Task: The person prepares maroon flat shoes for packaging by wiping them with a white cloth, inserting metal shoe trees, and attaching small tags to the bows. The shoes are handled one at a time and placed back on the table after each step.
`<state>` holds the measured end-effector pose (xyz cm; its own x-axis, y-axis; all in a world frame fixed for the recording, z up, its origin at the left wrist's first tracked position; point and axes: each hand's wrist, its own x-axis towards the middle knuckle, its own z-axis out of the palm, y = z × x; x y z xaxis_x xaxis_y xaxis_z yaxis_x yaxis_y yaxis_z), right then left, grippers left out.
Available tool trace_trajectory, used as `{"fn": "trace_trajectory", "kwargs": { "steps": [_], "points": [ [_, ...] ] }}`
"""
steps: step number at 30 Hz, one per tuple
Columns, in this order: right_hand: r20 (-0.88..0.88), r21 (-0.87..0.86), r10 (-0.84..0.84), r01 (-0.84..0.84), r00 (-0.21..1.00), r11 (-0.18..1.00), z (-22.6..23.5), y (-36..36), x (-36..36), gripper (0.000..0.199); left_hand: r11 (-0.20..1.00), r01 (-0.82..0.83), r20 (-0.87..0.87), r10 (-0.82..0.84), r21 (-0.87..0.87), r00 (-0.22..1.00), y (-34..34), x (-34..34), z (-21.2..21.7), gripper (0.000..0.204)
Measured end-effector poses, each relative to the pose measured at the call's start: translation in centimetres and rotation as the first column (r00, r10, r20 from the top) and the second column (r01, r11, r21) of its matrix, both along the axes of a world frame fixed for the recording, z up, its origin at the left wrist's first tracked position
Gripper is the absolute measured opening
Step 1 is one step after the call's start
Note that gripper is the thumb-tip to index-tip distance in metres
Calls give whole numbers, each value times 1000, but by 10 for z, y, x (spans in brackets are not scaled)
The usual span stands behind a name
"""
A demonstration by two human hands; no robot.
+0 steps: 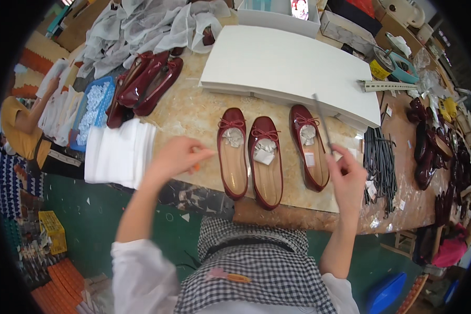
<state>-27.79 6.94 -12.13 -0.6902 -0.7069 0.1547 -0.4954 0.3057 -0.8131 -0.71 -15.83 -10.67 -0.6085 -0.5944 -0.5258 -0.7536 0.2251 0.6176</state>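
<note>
Nearest us come the heels of three wine-red, glossy flats, toes pointing away: the left shoe [232, 162], the middle shoe [267, 183] and, set a little apart, the right shoe [316, 174]. Pale insoles, thin bows, crumpled whitish paper [233, 137] stuffed into each toe; we spot a small pale label inside the right one too. All three lie sole-down on the table [193, 120], between our hands! Our left hand [180, 157], blurred, hovers just left of the left shoe, fingers bent and bunched; whether they pinch anything, we can't tell. Our right hand [346, 172] is just beside the right shoe, fingers curled round a thin dark stick [323, 118] angling up and away. Beyond the toes, we have a long white box [293, 65].
</note>
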Motion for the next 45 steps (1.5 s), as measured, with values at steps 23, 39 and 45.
{"fn": "trace_trajectory", "kwargs": {
  "steps": [23,39,45],
  "points": [
    [431,94,390,-471,814,877,10,-39,87,35,507,-300,-446,859,808,251,82,-39,-86,47],
    [-216,96,384,-372,898,923,-31,-68,111,29,521,-394,-445,853,757,273,109,-50,-123,76],
    [-32,39,-9,11,999,999,-48,6,-51,23,902,-432,-502,373,-1,780,35,29,-103,45]
  ]
}}
